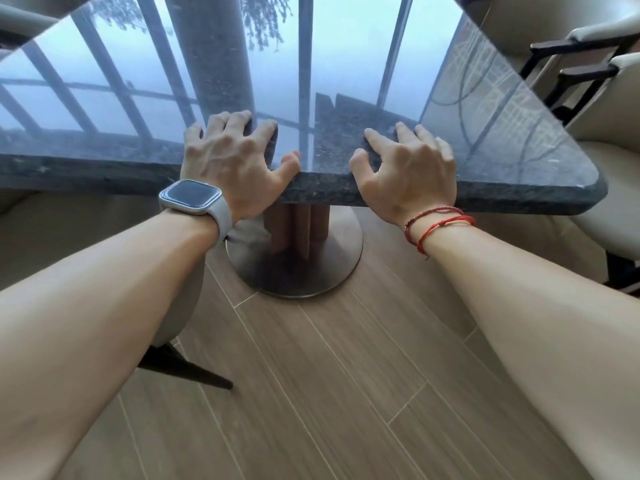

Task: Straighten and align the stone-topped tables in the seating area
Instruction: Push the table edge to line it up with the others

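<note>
light: soft daylight | glare: bluish sheen on tabletop (346,64) | edges: fisheye bend | focus: slightly soft

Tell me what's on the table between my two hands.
Nothing: in the head view, the stone tabletop between the left hand and right hand is bare, showing only window reflections.
</note>
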Motion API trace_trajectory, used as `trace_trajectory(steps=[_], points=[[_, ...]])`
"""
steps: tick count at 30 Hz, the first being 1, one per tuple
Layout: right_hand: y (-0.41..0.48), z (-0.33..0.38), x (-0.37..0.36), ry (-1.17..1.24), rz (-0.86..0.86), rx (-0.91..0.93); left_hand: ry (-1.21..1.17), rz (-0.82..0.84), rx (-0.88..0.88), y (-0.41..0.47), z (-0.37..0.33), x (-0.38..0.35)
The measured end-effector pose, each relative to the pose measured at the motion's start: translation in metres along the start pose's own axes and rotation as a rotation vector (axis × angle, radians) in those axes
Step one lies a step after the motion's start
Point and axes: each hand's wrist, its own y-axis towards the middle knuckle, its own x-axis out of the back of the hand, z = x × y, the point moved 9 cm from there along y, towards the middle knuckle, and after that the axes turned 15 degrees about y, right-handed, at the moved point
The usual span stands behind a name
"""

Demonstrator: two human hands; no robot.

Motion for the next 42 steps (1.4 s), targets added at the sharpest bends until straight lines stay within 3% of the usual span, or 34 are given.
trace_trajectory(steps=[42], points=[[0.019, -0.022, 0.004, 0.072, -0.017, 0.075, 0.036, -0.015, 0.034, 0.013, -0.024, -0.002]])
